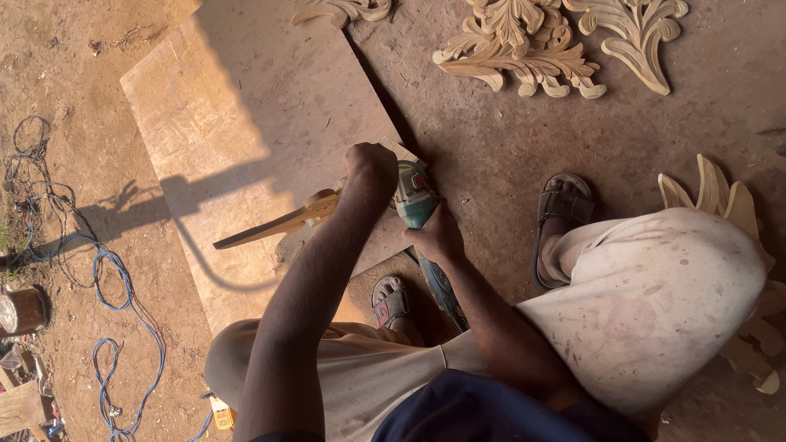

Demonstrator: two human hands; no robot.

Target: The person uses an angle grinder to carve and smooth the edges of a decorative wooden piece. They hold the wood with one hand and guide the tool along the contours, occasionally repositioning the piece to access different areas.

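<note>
Left hand [370,166] clenched over grinder head, pressing down; right hand [436,236] wrapped around teal angle grinder [413,199] body, steadying. Carved wood strip [274,226] lies flat on plywood board [237,106] for support. Finished carvings [524,49] far right, on ground.

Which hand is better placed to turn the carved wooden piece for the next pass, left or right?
Left. The left hand already grips the carved wooden piece over the board, while the right hand is wrapped around the teal power grinder and is probably needed to steady it.
</note>
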